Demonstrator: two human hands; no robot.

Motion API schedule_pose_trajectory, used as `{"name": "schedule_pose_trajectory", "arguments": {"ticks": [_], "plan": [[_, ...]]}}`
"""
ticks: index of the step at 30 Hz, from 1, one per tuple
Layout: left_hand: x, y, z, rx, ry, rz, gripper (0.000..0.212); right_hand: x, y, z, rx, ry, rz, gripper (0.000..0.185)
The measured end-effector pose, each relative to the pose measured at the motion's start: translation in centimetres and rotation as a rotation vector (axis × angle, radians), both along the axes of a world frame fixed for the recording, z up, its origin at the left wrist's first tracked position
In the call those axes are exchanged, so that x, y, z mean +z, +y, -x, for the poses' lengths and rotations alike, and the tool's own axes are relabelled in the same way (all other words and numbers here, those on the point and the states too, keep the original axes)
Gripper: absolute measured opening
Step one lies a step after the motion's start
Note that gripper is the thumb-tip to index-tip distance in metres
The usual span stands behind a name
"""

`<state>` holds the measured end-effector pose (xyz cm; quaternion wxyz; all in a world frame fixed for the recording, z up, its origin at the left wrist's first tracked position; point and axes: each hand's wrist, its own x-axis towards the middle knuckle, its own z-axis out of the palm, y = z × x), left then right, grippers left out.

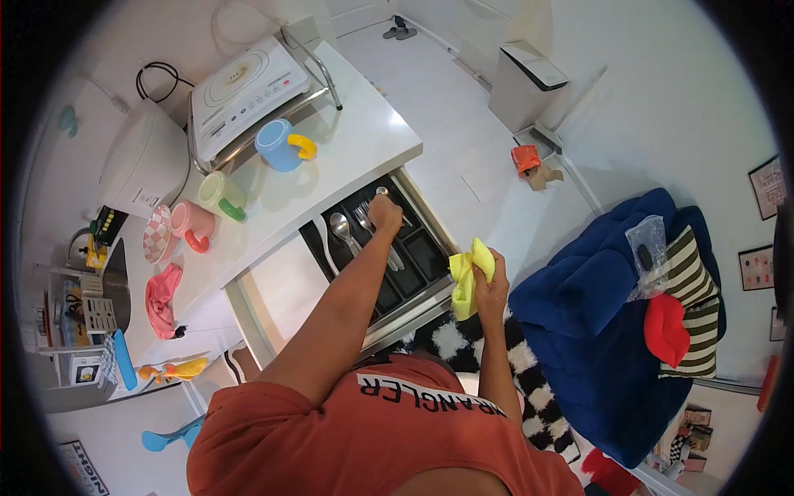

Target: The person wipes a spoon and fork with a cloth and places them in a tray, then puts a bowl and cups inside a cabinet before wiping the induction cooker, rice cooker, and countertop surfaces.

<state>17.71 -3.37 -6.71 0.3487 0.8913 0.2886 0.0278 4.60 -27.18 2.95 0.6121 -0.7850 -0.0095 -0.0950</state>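
My left hand (385, 214) reaches into the open drawer, over a black cutlery tray (424, 248). Its fingers are hidden beneath the hand, beside a small metal spoon (383, 191) and metal forks (361, 215); whether it grips any is unclear. Larger metal spoons (340, 226) lie to the left in the tray, next to a white-handled utensil (324, 242). At the drawer's right front corner, my right hand (491, 285) holds a crumpled yellow cloth (472, 273).
On the white counter (366, 133) are a blue mug (278, 146), a green mug (218, 191), a pink mug (191, 220), a checkered bowl (158, 234), a pink cloth (162, 297) and an induction cooker (248, 87) on a metal rack. A blue sofa (595, 328) stands right.
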Motion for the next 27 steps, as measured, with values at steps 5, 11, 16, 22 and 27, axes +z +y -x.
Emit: {"name": "schedule_pose_trajectory", "arguments": {"ticks": [5,11,16,22,27], "plan": [[1.8,-4.2,1.6,0.154,-0.196,-0.031,0.012,-1.2,-1.2,-0.4,-0.047,0.016,0.012,0.028],[0.1,-2.6,2.1,0.227,-0.158,-0.070,0.011,-0.6,-0.2,-0.3,0.027,0.027,-0.031,0.027],[1.7,-2.9,0.9,0.155,-0.029,-0.137,0.011,-1.3,-0.8,-0.4,0.030,0.033,-0.035,0.027],[1.7,-3.1,-0.1,0.089,0.075,-0.155,0.013,-1.6,-1.3,-0.3,0.047,0.002,-0.004,0.028],[0.6,-2.1,-1.1,0.021,0.133,-0.176,0.017,-1.7,-1.2,-0.2,0.070,0.055,-0.045,0.028]]}}
